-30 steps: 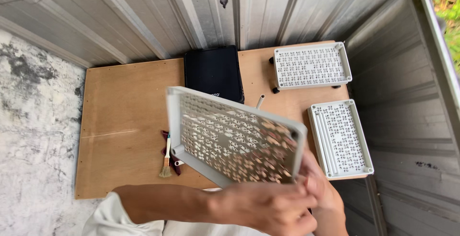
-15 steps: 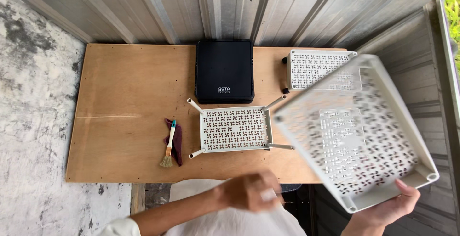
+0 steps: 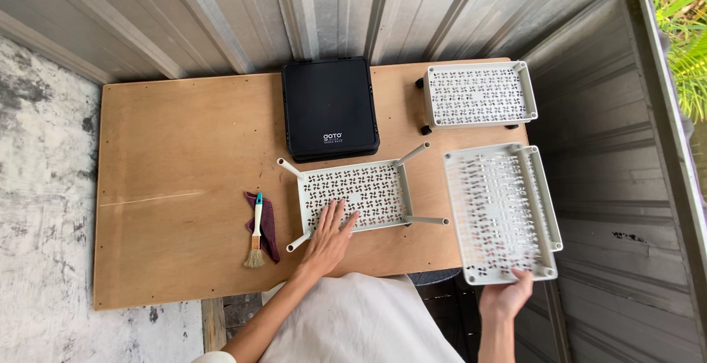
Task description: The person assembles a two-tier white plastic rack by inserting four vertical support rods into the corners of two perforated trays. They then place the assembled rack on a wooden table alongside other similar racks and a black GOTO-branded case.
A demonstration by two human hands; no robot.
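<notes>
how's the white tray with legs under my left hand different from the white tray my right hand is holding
The legged tray lies flat on the wooden table with four legs sticking out; the held tray shows no legs. The left hand rests flat on the legged tray, while the right hand grips the held tray's near edge, which overhangs the table. The held tray looks larger. Both are pale and perforated.

The right hand (image 3: 507, 297) has lowered the lifted tray (image 3: 501, 212) flat at the table's right; the left hand (image 3: 328, 241) now rests on the legged tray (image 3: 353, 194)
</notes>
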